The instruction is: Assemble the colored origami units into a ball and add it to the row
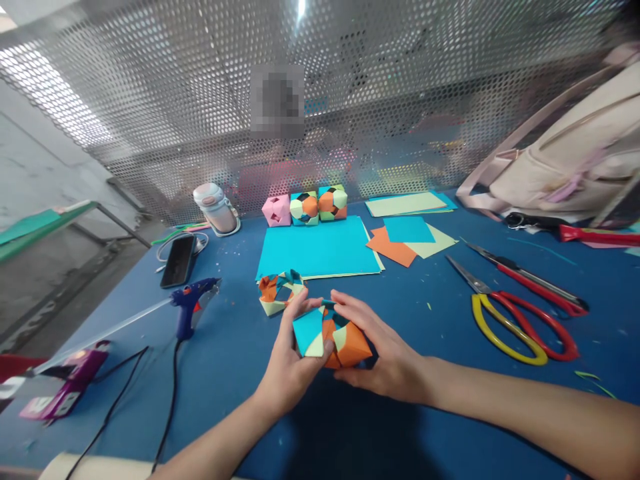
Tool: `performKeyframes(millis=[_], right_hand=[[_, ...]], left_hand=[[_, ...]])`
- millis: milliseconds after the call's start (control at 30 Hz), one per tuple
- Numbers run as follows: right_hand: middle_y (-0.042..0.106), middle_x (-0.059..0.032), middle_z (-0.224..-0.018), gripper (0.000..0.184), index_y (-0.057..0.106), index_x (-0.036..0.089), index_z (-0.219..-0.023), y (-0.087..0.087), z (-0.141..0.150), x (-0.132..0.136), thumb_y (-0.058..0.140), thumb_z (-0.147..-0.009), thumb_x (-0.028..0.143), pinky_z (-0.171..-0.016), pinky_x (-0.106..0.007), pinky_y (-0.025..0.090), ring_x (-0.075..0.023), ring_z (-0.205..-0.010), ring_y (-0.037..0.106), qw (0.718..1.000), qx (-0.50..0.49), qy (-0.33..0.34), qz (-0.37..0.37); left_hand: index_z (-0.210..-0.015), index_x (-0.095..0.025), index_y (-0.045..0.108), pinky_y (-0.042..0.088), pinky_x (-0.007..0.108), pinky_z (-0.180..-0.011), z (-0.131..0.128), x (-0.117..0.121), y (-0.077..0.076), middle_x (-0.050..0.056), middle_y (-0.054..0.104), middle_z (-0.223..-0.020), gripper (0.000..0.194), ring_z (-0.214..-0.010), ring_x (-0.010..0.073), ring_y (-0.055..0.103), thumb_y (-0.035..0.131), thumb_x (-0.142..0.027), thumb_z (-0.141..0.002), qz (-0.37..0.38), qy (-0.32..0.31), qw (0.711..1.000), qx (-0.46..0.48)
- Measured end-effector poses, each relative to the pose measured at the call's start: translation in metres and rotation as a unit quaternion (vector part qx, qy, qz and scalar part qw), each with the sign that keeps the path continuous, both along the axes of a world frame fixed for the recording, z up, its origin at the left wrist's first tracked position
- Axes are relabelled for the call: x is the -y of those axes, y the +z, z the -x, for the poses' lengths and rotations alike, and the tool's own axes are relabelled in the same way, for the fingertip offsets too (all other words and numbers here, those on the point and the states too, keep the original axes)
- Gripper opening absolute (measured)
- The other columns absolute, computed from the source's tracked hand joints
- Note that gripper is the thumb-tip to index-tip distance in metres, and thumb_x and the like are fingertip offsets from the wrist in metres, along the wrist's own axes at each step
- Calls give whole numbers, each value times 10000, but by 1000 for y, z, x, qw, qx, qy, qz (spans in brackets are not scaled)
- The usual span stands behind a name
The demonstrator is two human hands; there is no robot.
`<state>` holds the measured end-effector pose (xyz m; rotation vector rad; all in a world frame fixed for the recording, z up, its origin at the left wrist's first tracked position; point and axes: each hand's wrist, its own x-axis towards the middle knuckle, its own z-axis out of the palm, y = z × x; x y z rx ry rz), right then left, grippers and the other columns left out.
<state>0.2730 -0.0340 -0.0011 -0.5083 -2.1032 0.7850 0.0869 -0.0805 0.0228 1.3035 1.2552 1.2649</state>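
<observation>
The left hand (pixel 291 365) and right hand (pixel 387 353) clasp the origami model (pixel 331 328) from opposite sides, probably to support its folds.

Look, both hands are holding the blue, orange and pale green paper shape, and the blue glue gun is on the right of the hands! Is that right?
Not quite: the blue glue gun is on the left of the hands, as the head view shows. The left hand and right hand are both holding the blue, orange and pale green paper shape.
</observation>
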Motion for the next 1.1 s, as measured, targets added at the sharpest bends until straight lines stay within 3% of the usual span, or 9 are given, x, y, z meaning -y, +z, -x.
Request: performKeyframes(millis=[200, 333, 567, 733, 1100], right_hand=[[243, -159, -1548, 823, 313, 309, -1431, 1, -4, -6, 773, -750, 303, -1098, -486, 357, -308, -1433, 260, 998, 11, 48, 32], [279, -168, -1534, 795, 376, 293, -1379, 0, -6, -11, 803, -713, 370, -1082, -478, 377, -306, -1428, 274, 996, 12, 75, 49], [479, -168, -1390, 610, 493, 255, -1226, -7, -4, -13, 795, -713, 389, -1021, -464, 440, -299, -1316, 457, 995, -18, 12, 94], [513, -171, -1340, 631, 480, 246, -1251, -10, -3, -14, 779, -720, 409, -1001, -463, 453, -309, -1270, 498, 996, -9, -13, 91], [513, -157, -1355, 665, 489, 248, -1296, -13, -1, -14, 755, -726, 464, -998, -461, 469, -326, -1263, 509, 989, 5, -95, 115]], left_hand=[[-1257, -275, 536, 478, 356, -952, 2, 0, 1, 60, 587, -1293, 614, -1154, 273, 583, 686, -129, -681, 25, -46, 998, -24], [-1196, -257, 576, 481, 353, -929, 2, -3, 3, 63, 611, -1250, 528, -1101, 262, 606, 686, -152, -691, 40, -44, 998, -20], [-949, -210, 648, 461, 304, -919, 0, -8, 5, 51, 674, -1084, 279, -1056, 227, 613, 693, -145, -681, 41, -21, 999, -8], [-985, -196, 638, 491, 293, -819, 0, -9, 5, 50, 695, -1008, 266, -938, 216, 633, 685, -230, -726, 84, -3, 996, 8], [-1112, -217, 602, 482, 327, -902, 0, -8, -3, 53, 705, -1077, 365, -1052, 235, 638, 653, -252, -753, 116, 38, 987, 108]])
